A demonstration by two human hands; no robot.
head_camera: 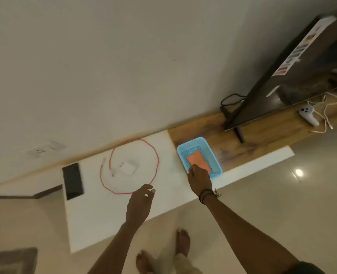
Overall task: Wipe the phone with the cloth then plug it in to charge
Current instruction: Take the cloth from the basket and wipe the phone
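Note:
A black phone (73, 181) lies face up at the left end of the white counter (104, 210). A red charging cable (157, 159) loops in a circle around a white charger block (128, 167). An orange cloth (199, 160) lies folded in a light blue basket (215, 155). My right hand (199, 178) reaches into the basket, its fingertips on the near end of the cloth; whether it grips the cloth I cannot tell. My left hand (140, 202) hovers over the counter by the near side of the cable loop, fingers loosely curled, holding nothing.
A wall socket (43, 149) sits above the counter's left end. To the right, a wooden shelf (262, 139) carries a flat black TV (286, 76), a white controller (308, 114) and a white cord (326, 115). My bare feet (163, 252) stand on the tiled floor.

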